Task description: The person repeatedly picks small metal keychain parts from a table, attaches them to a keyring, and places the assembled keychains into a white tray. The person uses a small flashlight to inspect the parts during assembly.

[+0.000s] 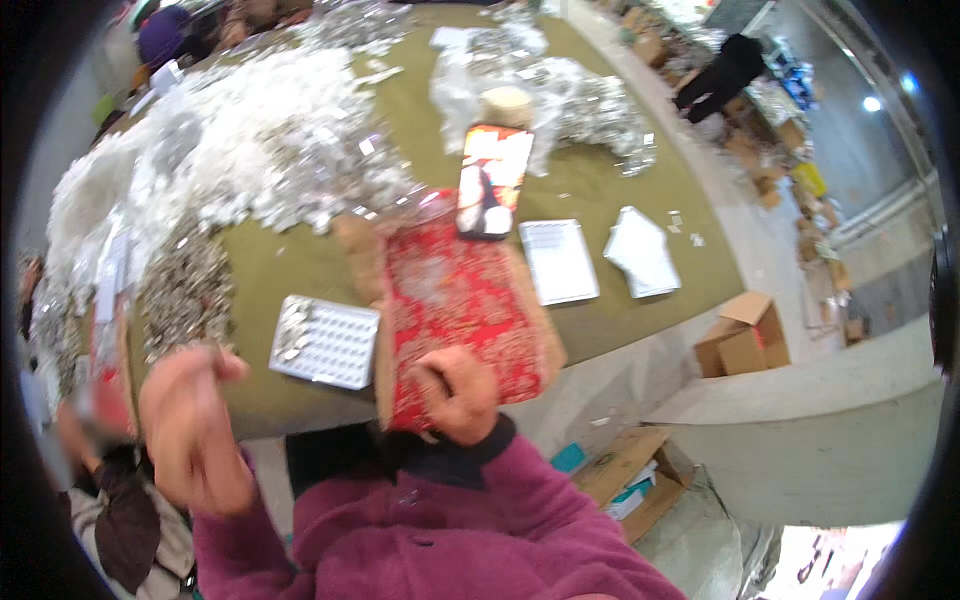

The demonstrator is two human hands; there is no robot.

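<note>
My left hand (190,430) is raised at the table's near edge, beside a heap of small silvery pieces (188,290). It is smeared by motion, so its fingers are unclear. My right hand (460,395) rests over the near end of a red patterned cloth (460,300), its fingers curled in; whatever they may hold is hidden. Between the hands lies a white tray (345,345) with rows of small cells, with several silvery pieces gathered on its left side. A phone (494,180) with a lit screen stands at the cloth's far end, by a pale round object (506,105).
A big pile of clear and white plastic pieces (250,130) covers the far left. Right of the cloth lie a white tray (560,262) and white sheets (642,255). Cardboard boxes (745,335) stand beyond the right edge. Another person's sleeve (120,510) is at lower left.
</note>
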